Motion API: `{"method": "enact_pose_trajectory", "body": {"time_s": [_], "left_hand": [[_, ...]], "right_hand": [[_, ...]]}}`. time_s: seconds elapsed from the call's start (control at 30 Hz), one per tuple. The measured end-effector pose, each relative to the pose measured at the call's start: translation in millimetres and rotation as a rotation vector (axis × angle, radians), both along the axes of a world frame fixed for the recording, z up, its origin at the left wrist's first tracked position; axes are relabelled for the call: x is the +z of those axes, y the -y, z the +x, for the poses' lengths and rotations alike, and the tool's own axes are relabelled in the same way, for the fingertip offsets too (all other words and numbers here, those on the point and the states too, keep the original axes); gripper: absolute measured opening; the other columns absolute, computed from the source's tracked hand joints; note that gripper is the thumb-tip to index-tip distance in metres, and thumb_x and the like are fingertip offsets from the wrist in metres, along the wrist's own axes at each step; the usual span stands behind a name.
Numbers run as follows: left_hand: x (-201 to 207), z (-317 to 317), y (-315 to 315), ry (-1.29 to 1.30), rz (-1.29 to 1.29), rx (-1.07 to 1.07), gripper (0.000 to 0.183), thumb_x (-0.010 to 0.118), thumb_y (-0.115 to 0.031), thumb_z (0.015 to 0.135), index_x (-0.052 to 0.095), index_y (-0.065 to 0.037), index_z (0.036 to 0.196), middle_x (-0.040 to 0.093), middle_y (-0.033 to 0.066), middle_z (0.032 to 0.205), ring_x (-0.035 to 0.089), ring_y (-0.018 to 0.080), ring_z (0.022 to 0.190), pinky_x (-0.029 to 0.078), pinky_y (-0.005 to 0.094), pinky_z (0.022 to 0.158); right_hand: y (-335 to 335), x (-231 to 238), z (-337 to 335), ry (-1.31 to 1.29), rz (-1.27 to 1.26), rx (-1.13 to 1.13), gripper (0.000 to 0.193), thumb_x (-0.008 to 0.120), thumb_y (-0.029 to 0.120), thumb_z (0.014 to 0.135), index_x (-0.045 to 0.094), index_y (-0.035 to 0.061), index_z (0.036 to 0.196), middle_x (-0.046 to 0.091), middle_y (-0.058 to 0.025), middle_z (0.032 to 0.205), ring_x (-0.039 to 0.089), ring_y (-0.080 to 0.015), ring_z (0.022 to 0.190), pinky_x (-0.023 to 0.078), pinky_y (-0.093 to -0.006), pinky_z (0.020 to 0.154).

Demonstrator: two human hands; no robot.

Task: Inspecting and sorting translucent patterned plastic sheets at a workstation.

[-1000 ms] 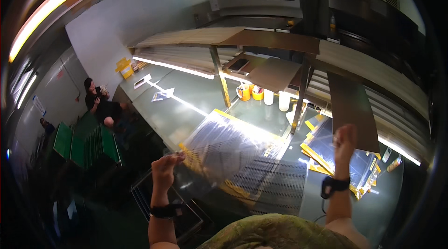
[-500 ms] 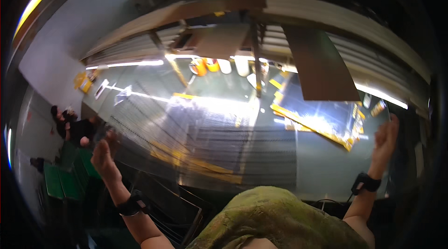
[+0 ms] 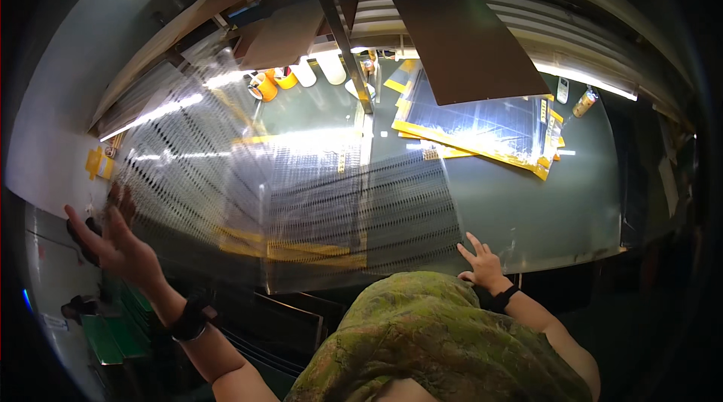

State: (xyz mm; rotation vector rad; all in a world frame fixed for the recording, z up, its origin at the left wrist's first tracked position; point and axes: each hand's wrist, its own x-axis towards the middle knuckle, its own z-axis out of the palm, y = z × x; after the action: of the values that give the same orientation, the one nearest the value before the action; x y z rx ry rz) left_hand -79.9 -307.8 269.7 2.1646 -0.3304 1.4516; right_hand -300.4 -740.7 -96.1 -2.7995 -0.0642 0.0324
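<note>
A large transparent film sheet [image 3: 361, 214], printed with rows of dark dots, spreads over the left and middle of the table; its left part is lifted and bends upward. My left hand [image 3: 124, 250] is by the sheet's left edge, fingers apart; whether it touches the film I cannot tell. At the sheet's near right corner is my right hand [image 3: 483, 263], fingers spread, the tips at or just beside the edge. Beneath the clear film shows a yellow-edged sheet [image 3: 316, 253].
Yellow-bordered dark sheets [image 3: 482, 127] lie stacked at the back right under a hanging brown board [image 3: 467, 48]. Orange and white rolls [image 3: 262, 87] line the table's back. A post [image 3: 343, 41] stands behind. A remote [image 3: 562, 89] and a small bottle [image 3: 584, 102] lie at the far right.
My right hand has come from the far right of the table to the film's near right corner. The film's left part now rises higher, and the view has shifted.
</note>
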Motion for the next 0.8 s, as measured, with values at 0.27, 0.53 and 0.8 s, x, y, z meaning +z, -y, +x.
{"method": "enact_pose_trajectory", "body": {"time_s": [0.27,0.53,0.8], "left_hand": [[-71,-15,67,-0.393,0.11,-0.356,0.027,0.044,-0.009,0.093,0.058,0.002,0.113,0.064,0.015,0.106,0.063,0.0237,0.096,0.051,0.0323,0.081],[-183,-20,130,-0.46,0.247,-0.647,0.033,0.049,-0.003,0.088,0.058,-0.007,0.119,0.065,0.0116,0.106,0.068,0.0194,0.079,0.055,0.0265,0.063],[-216,-18,144,-0.797,-0.161,-0.932,0.034,0.049,0.001,0.088,0.055,-0.006,0.121,0.067,0.0135,0.092,0.066,0.0149,0.077,0.052,0.0292,0.062]], "right_hand": [[-5,-23,-21,0.233,-0.028,0.138,0.022,0.067,0.016,0.07,0.068,0.0196,0.092,0.061,0.004,0.112,0.053,-0.0165,0.069,0.049,-0.0286,0.058],[-31,89,77,0.365,0.171,0.236,0.003,0.065,0.013,0.074,0.064,0.0127,0.077,0.066,-0.0021,0.081,0.056,-0.0196,0.056,0.046,-0.0327,0.049],[-83,195,179,0.251,0.561,0.377,0.013,0.066,0.015,0.079,0.065,0.0023,0.078,0.063,-0.0115,0.068,0.061,-0.0263,0.059,0.047,-0.0334,0.053]]}}
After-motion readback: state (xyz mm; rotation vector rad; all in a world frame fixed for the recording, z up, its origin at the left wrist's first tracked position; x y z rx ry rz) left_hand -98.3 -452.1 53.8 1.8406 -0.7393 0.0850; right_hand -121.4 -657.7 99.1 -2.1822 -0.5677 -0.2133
